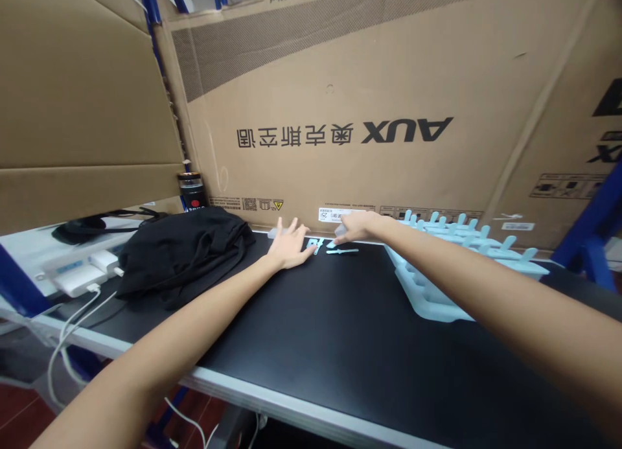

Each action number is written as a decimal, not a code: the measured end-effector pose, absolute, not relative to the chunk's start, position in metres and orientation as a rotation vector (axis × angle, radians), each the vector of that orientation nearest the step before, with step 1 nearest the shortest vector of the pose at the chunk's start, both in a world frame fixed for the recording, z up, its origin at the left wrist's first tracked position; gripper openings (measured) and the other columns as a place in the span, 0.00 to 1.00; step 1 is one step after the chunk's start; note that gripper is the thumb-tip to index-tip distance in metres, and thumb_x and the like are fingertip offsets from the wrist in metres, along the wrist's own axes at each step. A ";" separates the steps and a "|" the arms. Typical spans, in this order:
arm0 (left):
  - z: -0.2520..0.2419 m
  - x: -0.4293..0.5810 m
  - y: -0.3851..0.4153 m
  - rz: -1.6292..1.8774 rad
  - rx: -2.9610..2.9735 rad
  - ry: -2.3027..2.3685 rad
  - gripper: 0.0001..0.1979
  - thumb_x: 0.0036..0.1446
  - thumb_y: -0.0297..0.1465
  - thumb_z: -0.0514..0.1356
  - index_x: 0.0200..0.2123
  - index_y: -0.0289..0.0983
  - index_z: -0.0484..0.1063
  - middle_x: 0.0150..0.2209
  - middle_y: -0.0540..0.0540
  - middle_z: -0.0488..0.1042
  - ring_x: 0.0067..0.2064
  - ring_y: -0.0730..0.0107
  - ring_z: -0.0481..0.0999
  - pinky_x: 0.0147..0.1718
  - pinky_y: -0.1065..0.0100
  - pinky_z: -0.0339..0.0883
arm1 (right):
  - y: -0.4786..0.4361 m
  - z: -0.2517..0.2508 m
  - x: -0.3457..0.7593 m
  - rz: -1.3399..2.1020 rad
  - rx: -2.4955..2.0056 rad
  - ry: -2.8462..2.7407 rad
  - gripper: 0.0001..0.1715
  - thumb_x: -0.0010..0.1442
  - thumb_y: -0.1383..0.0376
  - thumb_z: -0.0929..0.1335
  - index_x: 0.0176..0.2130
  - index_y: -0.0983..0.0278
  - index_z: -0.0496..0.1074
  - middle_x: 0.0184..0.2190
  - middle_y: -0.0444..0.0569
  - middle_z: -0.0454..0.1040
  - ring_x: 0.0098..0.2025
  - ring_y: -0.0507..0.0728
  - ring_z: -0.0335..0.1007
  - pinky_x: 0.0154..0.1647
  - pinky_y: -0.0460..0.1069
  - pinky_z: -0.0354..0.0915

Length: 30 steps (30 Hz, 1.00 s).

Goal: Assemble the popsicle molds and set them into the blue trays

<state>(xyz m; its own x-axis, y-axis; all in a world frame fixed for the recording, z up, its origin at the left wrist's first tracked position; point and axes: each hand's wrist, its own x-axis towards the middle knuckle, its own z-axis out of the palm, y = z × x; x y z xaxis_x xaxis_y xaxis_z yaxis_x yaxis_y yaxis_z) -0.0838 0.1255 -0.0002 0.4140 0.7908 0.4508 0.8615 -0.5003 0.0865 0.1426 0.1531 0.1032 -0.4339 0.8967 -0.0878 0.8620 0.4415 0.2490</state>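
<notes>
Our left hand (290,241) lies flat at the desk's (340,332) far edge. Our right hand (357,227) reaches beside it, close to a pale blue stick (343,251), near the blue moulds (427,293).

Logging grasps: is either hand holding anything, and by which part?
Left hand lies flat on the black table top, holding nothing. Right hand seems to pinch a small pale piece; by which part cannot be told.
</notes>
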 end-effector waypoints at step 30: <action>-0.010 -0.169 0.169 -1.046 -2.507 -1.923 0.25 0.65 0.47 0.46 0.56 0.45 0.72 0.65 0.47 0.63 0.68 0.60 0.58 0.68 0.56 0.45 | 0.129 0.083 0.053 -0.824 1.512 2.631 0.18 0.57 0.58 0.70 0.44 0.67 0.73 0.41 0.56 0.77 0.35 0.57 0.75 0.30 0.47 0.71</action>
